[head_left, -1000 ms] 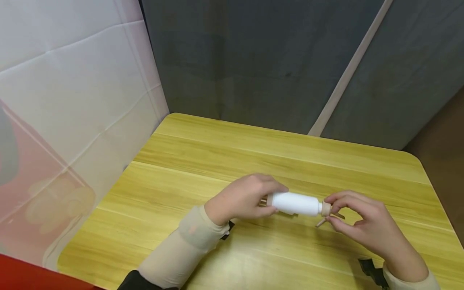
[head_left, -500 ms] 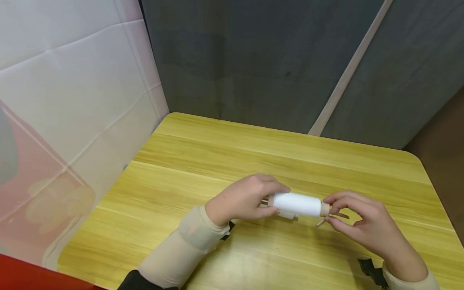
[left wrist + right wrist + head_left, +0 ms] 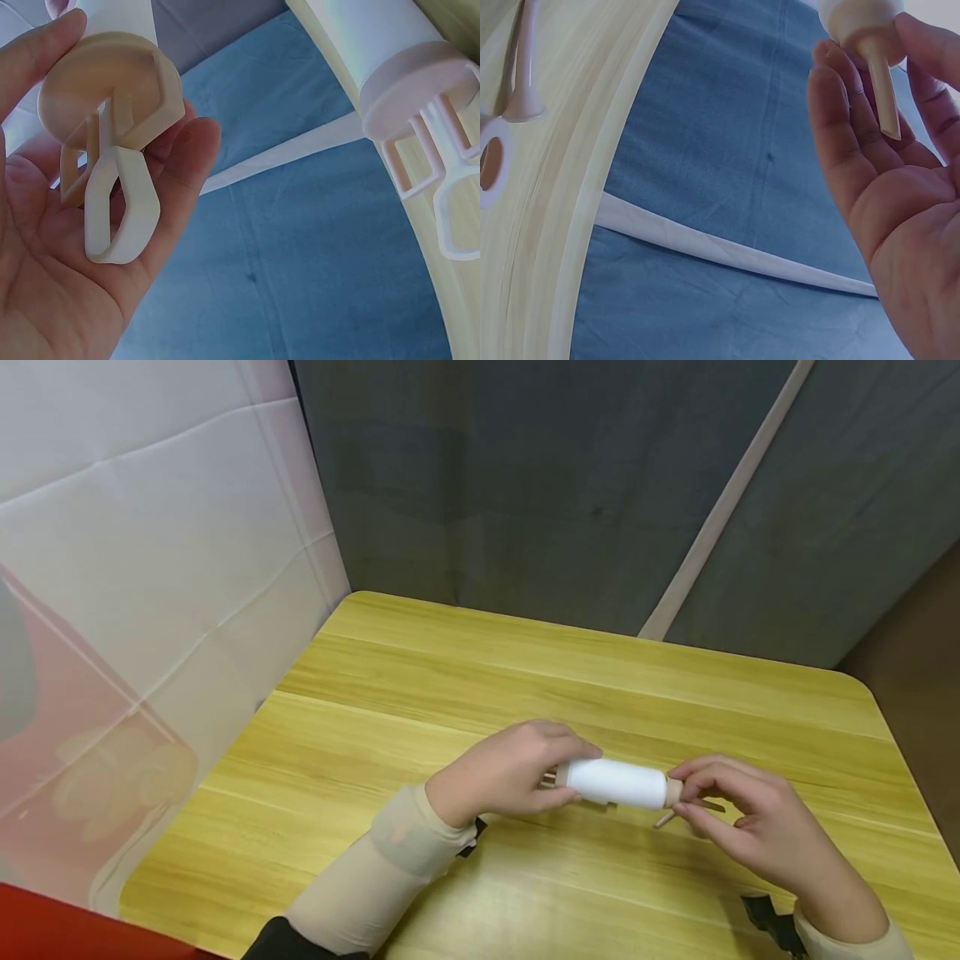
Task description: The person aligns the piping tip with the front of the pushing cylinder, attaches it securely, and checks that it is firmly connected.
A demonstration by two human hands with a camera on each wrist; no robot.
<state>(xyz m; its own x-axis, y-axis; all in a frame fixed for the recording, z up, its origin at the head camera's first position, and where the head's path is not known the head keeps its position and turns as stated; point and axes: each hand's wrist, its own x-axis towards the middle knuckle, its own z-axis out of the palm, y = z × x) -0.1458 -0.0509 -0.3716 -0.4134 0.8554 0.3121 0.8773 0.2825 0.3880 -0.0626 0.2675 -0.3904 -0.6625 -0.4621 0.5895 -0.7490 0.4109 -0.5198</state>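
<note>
A white syringe (image 3: 617, 782) with beige ends lies level between the two hands, over the table. My left hand (image 3: 510, 772) grips its left end by the beige flange (image 3: 75, 82), thumb on one side and fingers on the other. The left wrist view shows beige finger loops and a white plunger loop (image 3: 142, 214) on that end. My right hand (image 3: 757, 818) pinches the beige nozzle cap (image 3: 673, 791) at the other end, thumb against fingers. From this cap a thin tube (image 3: 885, 97) reaches past the palm in the right wrist view.
A second, similar white syringe (image 3: 375, 45) lies on the wooden table (image 3: 420, 677). In the right wrist view, a thin tube with a flared base (image 3: 525, 97) lies beside a white ring (image 3: 502, 172). Grey cloth (image 3: 525, 485) hangs behind the table.
The barrel has shifted slightly right. The white neck that showed between barrel and nozzle cap is now covered, and the cap sits against the barrel. Both hands stay nearly in place.
</note>
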